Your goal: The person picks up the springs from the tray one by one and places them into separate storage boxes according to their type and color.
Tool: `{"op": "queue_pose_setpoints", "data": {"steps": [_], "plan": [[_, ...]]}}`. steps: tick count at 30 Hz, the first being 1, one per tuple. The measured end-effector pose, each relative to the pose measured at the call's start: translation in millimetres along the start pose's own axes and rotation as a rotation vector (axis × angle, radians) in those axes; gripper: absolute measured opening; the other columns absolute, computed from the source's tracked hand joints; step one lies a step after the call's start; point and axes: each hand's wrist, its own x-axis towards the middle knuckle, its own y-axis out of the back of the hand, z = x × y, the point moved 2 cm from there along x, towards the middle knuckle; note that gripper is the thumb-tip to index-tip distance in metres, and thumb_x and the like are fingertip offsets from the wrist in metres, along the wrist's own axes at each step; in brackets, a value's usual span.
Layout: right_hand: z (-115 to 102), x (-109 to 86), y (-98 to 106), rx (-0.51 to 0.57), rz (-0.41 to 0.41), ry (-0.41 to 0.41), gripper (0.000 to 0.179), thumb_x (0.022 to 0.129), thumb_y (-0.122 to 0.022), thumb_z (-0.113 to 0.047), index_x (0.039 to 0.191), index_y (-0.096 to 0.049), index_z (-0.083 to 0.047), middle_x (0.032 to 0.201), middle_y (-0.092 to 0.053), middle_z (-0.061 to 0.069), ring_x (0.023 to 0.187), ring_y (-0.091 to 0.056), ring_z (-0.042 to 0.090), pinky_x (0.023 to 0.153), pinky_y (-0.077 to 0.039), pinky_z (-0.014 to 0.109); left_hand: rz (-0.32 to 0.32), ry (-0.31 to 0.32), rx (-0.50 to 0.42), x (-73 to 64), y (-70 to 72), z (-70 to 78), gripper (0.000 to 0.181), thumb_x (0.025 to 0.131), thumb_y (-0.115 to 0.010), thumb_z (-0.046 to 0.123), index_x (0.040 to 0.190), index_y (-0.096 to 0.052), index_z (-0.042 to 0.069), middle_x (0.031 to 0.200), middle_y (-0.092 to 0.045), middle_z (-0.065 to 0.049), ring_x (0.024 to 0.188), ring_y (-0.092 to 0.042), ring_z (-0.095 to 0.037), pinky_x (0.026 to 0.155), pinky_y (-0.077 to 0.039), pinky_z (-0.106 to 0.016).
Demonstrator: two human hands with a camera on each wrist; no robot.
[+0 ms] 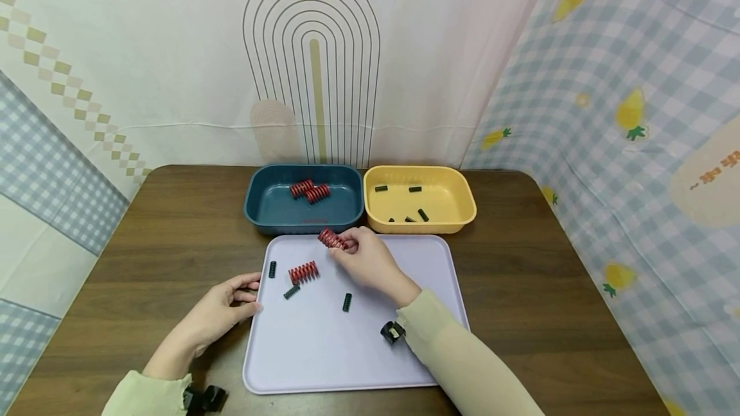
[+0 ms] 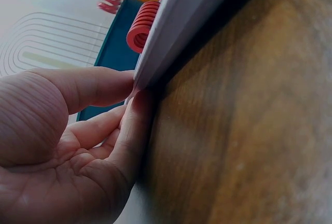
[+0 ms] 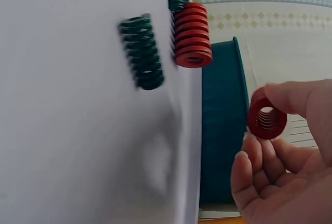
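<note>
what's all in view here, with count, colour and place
table: one, brown, centre
tray: one, pale lilac, on the table
teal bin: one, dark teal, behind the tray
yellow bin: one, yellow, right of the teal bin
red springs: four, red, two in the teal bin, one on the tray, one held
green springs: about eight, dark green, three on the tray, others in the yellow bin
hanging cloth: count unclear, white behind, blue-checked at the sides
sleeves: two, pale green, at the bottom
devices: two, black, one at each sleeve
left hand: one, bare, touching the tray's left edge
right hand: one, bare, holding a red spring
</note>
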Motion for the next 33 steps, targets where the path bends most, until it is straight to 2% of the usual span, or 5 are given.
{"op": "queue_pose_setpoints", "data": {"steps": [7,14,17,21,33], "plan": [[-17,14.0,6,0.021,0.141,-0.003,0.033,0.09,-0.068,-0.037,0.107,-0.067,-0.009,0.092,-0.056,0.0,0.078,-0.054,0.012,0.066,-0.047,0.028,-0.005,0.019,0.001,-0.1,1.2,-1.0,0.061,0.088,-0.069,0.004,0.143,-0.042,-0.001,0.129,-0.051,-0.018,0.107,-0.058,-0.027,0.077,-0.052,-0.026],[-34,39.2,2,-0.205,0.282,0.012,0.039,0.092,-0.064,-0.04,0.112,-0.068,-0.007,0.093,-0.058,0.002,0.076,-0.052,0.015,0.064,-0.045,0.031,-0.003,0.015,-0.006,1.1,2.5,-2.6,0.061,0.088,-0.069,0.004,0.143,-0.042,-0.001,0.129,-0.051,-0.018,0.107,-0.057,-0.027,0.078,-0.052,-0.026],[-37,50.7,-1,-0.335,0.292,0.016,0.04,0.092,-0.063,-0.041,0.114,-0.068,-0.007,0.097,-0.06,0.004,0.083,-0.055,0.016,0.071,-0.047,0.032,-0.004,0.016,-0.009,1.7,1.8,-2.8,0.062,0.088,-0.069,0.004,0.143,-0.042,-0.001,0.129,-0.051,-0.017,0.107,-0.057,-0.027,0.078,-0.052,-0.025],[-38,66.1,-6,-0.429,0.269,0.007,0.039,0.092,-0.065,-0.039,0.113,-0.069,-0.007,0.1,-0.062,0.005,0.09,-0.056,0.019,0.078,-0.047,0.034,-0.002,0.018,-0.004,1.7,1.6,-2.8,0.062,0.088,-0.07,0.005,0.143,-0.042,0.0,0.129,-0.051,-0.017,0.107,-0.057,-0.026,0.078,-0.052,-0.026],[-30,88.9,-18,-0.437,0.206,-0.077,0.039,0.09,-0.068,-0.041,0.11,-0.07,-0.007,0.1,-0.063,0.006,0.091,-0.059,0.021,0.08,-0.05,0.037,0.003,0.023,-0.021,0.8,1.7,-2.2,0.061,0.088,-0.069,0.003,0.143,-0.042,-0.001,0.129,-0.051,-0.017,0.106,-0.057,-0.026,0.078,-0.052,-0.026]]}}
